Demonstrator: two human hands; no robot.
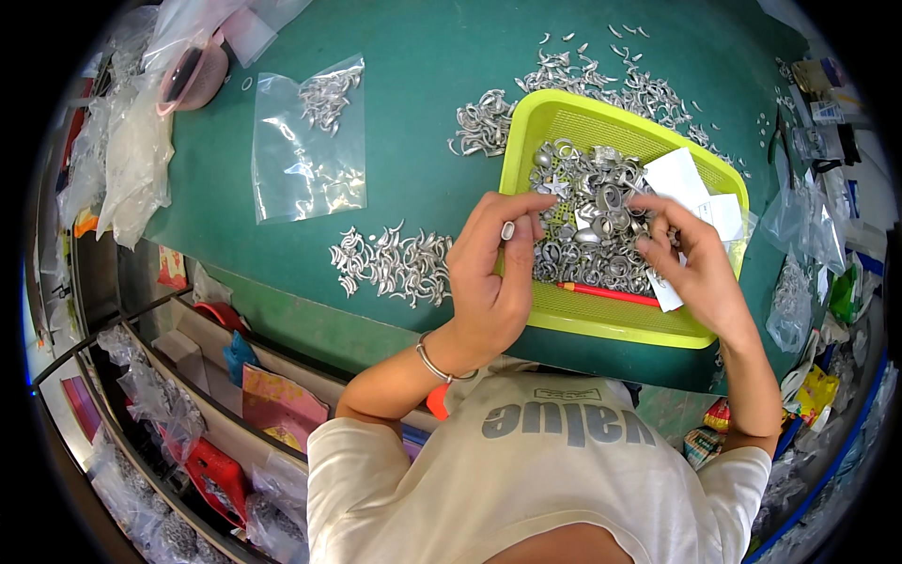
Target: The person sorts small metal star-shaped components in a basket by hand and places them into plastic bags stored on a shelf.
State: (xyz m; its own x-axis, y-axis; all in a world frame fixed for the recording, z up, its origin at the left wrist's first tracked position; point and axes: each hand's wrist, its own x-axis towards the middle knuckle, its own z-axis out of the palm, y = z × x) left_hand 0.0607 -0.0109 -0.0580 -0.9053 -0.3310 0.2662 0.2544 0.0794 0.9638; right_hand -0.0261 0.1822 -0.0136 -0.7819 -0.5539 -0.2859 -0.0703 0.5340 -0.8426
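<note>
The left hand [490, 287] hides all but one end of a small metal piece [508, 229] and part of the green basket [611, 326] — what the right hand [703, 266] touches among the heaped metal parts [561, 258] is too small to tell — while a clear plastic bag [193, 19] at upper left is cut off by the top edge.

A small silver piece [508, 229] sits among the left fingers [521, 204], its narrow oval end facing up; the rest is hidden by them. The rings [606, 221], of grey metal, lie in a loose heap between the left fingers and the right fingers [670, 209], spreading out below both. They rest at mixed angles, some on edge, some flat. Bands run from thin to broad, and a few bear rounded, shiny faces. The nearest are right by the right fingers; whether any is touched cannot be told.
</note>
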